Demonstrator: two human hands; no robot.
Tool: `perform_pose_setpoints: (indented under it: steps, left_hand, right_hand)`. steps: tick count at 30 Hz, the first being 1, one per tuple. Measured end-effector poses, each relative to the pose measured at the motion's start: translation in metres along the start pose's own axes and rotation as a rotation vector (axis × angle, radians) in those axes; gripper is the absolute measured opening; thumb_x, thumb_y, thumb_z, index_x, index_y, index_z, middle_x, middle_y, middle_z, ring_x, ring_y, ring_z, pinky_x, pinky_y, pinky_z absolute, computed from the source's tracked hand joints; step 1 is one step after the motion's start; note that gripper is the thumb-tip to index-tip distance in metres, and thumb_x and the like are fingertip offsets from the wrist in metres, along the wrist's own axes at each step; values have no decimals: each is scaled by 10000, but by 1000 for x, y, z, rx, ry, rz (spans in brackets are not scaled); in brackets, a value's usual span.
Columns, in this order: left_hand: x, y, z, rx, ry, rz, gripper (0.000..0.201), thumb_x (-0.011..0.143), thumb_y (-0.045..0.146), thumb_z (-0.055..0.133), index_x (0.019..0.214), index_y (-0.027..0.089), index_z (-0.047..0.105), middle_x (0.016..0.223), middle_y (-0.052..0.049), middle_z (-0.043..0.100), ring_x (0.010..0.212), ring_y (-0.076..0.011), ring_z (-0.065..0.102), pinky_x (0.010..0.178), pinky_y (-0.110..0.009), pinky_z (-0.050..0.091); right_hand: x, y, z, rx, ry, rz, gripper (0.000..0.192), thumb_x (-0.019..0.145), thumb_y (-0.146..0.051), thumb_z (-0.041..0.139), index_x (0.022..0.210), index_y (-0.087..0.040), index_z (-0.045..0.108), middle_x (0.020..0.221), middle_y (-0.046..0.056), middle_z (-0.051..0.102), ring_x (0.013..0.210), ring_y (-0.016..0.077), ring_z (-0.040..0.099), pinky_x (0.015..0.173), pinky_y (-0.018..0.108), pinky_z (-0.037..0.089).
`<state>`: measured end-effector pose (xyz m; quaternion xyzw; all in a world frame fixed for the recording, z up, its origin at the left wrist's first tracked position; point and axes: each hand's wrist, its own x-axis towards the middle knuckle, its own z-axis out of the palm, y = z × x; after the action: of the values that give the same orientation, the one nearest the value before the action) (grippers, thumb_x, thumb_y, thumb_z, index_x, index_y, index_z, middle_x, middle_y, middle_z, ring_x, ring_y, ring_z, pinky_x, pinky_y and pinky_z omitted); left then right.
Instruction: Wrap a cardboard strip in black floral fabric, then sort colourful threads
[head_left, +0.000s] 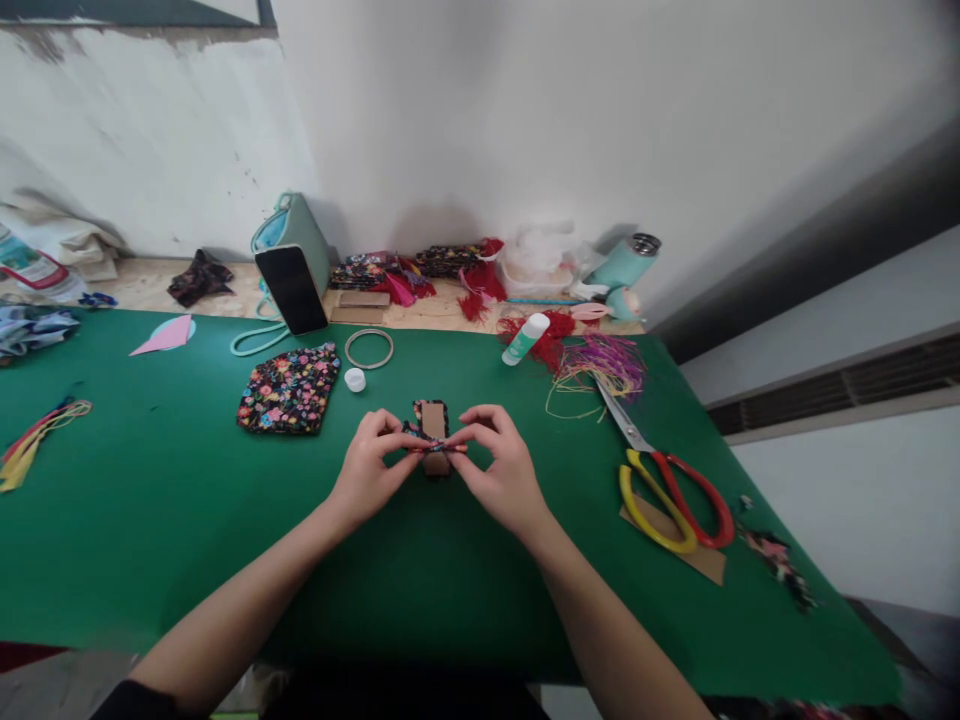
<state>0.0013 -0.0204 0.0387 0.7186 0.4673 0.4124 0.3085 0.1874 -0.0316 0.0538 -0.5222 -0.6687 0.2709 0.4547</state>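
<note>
My left hand (375, 460) and my right hand (501, 470) face each other over the middle of the table. Between their thumbs and index fingers they pinch the two ends of a narrow folded strip of dark floral fabric (435, 447). Beneath it, crosswise, lies a small brown cardboard rectangle (434, 418) edged with the same floral cloth. The strip crosses the cardboard near its lower part. A larger floral fabric piece (289, 390) lies flat to the left, near a white cap (355, 380) and a ring (369, 348).
Large scissors (660, 490) with red and yellow handles rest on the right over a cardboard piece (705, 562). A glue stick (525, 339), purple and yellow threads (604, 365), a phone (291, 290) and a bottle (628, 260) stand or lie toward the wall. Yellow and red cords (41, 440) lie far left.
</note>
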Motion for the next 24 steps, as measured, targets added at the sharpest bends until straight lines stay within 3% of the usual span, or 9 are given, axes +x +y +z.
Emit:
perform_pose_setpoints:
  steps: [2, 5, 10, 12, 15, 19, 24]
  left_hand:
    - [1, 3, -2, -104, -32, -36, 48, 759, 192, 668, 738, 209, 709, 845, -31, 543, 852, -170, 548, 791, -324, 462]
    - [3, 6, -3, -438, -190, -193, 111, 740, 220, 672, 677, 163, 601, 879, -49, 596, 848, -169, 597, 763, -306, 484]
    - [2, 7, -2, -799, -348, -512, 334, 687, 253, 760, 915, 180, 526, 797, -15, 662, 711, -132, 636, 659, -240, 487]
    - [2, 7, -2, -838, -366, -541, 413, 685, 265, 774, 985, 190, 499, 783, -15, 685, 709, -136, 651, 651, -233, 487]
    - [4, 8, -5, -759, -369, -474, 324, 707, 270, 753, 934, 180, 541, 807, -33, 707, 744, -144, 660, 655, -228, 490]
    - [14, 7, -22, -511, -229, -360, 179, 749, 286, 677, 881, 164, 686, 886, -62, 730, 826, -177, 670, 761, -292, 519]
    - [30, -22, -61, -94, 251, -315, 285, 753, 312, 614, 973, 176, 734, 973, -72, 735, 885, -210, 668, 821, -342, 525]
  right_hand:
    - [1, -1, 0, 141, -87, 90, 30, 761, -211, 632, 737, -218, 648, 891, 69, 646, 861, 227, 628, 822, 421, 501]
    - [0, 0, 2, 389, -180, 312, 66, 750, -274, 656, 763, -214, 632, 733, 19, 664, 695, 184, 639, 712, 361, 528]
    - [0, 3, 5, 550, -202, 450, 169, 663, -322, 749, 741, -204, 656, 705, 1, 683, 650, 158, 644, 683, 315, 528]
    - [0, 2, 5, 546, -191, 456, 193, 651, -339, 764, 743, -201, 665, 704, 4, 689, 650, 158, 645, 674, 310, 527]
    - [1, 1, 4, 533, -164, 449, 208, 667, -366, 755, 755, -198, 668, 726, 15, 697, 673, 162, 651, 680, 312, 533]
    - [2, 1, 2, 516, -109, 467, 209, 707, -387, 717, 762, -195, 658, 666, 9, 678, 612, 162, 644, 627, 315, 540]
    - [4, 0, -4, 450, -55, 474, 213, 755, -379, 672, 815, -181, 721, 701, 31, 710, 633, 164, 657, 650, 320, 552]
